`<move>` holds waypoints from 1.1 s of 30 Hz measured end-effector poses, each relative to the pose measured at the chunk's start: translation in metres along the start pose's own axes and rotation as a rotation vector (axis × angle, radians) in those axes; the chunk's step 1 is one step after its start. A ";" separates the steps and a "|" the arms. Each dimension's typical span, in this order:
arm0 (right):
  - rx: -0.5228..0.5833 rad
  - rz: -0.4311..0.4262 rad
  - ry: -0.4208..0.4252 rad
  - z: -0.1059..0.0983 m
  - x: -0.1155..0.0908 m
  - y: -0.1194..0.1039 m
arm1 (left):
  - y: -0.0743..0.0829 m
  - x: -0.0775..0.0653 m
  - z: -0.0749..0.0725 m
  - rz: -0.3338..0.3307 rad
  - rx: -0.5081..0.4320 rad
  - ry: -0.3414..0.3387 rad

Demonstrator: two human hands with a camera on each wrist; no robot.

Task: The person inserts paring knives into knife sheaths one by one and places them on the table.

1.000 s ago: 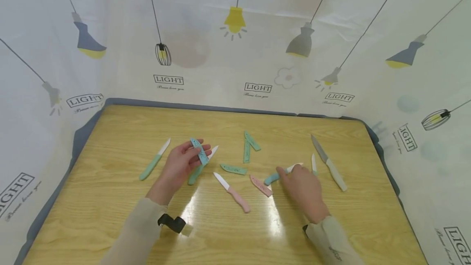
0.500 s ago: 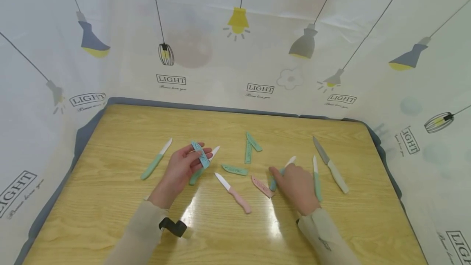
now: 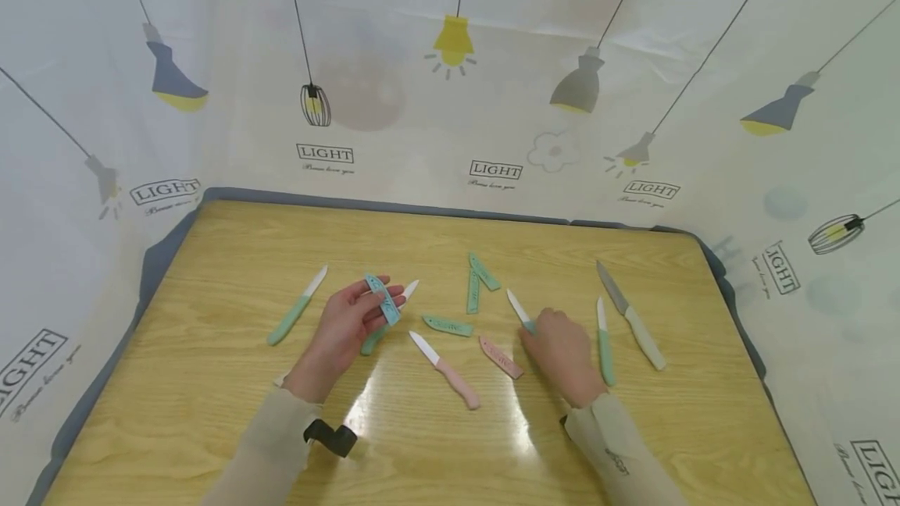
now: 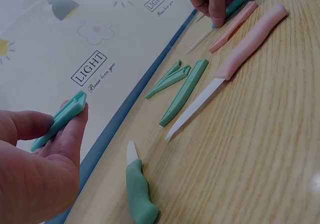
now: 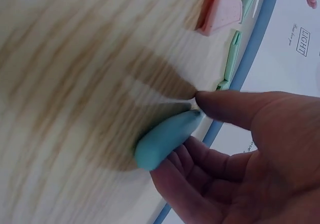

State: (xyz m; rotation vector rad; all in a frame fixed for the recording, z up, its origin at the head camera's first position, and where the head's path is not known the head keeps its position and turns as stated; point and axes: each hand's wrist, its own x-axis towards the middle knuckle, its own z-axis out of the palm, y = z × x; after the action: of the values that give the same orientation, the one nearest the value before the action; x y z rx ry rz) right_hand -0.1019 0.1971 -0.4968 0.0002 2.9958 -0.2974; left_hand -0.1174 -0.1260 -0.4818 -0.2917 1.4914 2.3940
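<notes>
The right hand (image 3: 562, 350) pinches the blue knife (image 5: 167, 139), which lies nearer to the tabletop (image 3: 415, 459)'s right edge than its left; the right wrist view shows its smooth, rounded handle, the head view mostly its white blade (image 3: 519, 308). Nearer the left edge, the left hand (image 3: 341, 326) pinches the blue sheath (image 3: 383, 299): lettered face in the head view, narrow groove in the left wrist view. This hand partly hides a green knife (image 3: 372, 340).

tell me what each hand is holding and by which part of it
The left hand pinches the blue sheath around its middle. The right hand holds the blue knife by its handle, near the blade.
</notes>
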 end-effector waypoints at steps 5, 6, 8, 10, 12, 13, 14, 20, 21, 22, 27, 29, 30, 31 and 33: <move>-0.035 -0.075 0.018 0.000 -0.002 0.003 | 0.000 -0.001 0.001 0.003 -0.004 -0.012; -0.035 -0.084 0.018 0.000 -0.001 0.003 | 0.000 -0.001 0.001 0.004 -0.004 -0.015; -0.023 -0.097 0.009 -0.001 -0.001 0.004 | 0.000 -0.001 0.001 0.007 -0.006 -0.020; -0.005 -0.103 -0.004 -0.002 0.000 0.005 | 0.000 -0.001 0.001 0.010 -0.007 -0.026; 0.018 -0.093 -0.023 -0.004 0.000 0.007 | 0.000 -0.002 0.002 0.016 -0.005 -0.033; 0.037 -0.088 -0.033 -0.004 0.001 0.008 | 0.000 -0.002 0.002 0.018 -0.003 -0.037; 0.052 -0.082 -0.040 -0.004 0.000 0.009 | 0.000 -0.002 0.003 0.020 -0.006 -0.039; 0.168 -0.038 -0.055 -0.008 -0.004 0.014 | -0.001 -0.003 0.007 0.017 -0.014 -0.035; 0.179 -0.034 -0.055 -0.010 -0.005 0.014 | -0.002 -0.002 0.007 0.018 -0.013 -0.033; 0.182 -0.031 -0.053 -0.011 -0.007 0.013 | -0.002 -0.002 0.007 0.017 -0.017 -0.031; 0.196 -0.051 -0.017 -0.018 -0.013 0.010 | -0.003 -0.002 0.010 0.025 -0.036 -0.026; 0.209 -0.073 0.011 -0.020 -0.016 0.009 | -0.003 -0.002 0.012 0.025 -0.046 -0.027; 0.214 -0.087 0.023 -0.021 -0.017 0.008 | -0.004 -0.002 0.013 0.024 -0.052 -0.026; 0.218 -0.103 0.031 -0.022 -0.019 0.007 | -0.004 -0.002 0.014 0.021 -0.062 -0.022; 0.228 -0.131 0.038 -0.024 -0.022 0.005 | -0.005 -0.002 0.015 0.018 -0.076 -0.014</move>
State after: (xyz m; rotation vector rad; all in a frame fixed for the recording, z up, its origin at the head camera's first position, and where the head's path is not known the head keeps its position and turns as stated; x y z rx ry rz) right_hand -0.0830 0.2065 -0.4715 -0.1699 2.9860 -0.6579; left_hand -0.1143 -0.1104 -0.4790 -0.2792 1.4053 2.4648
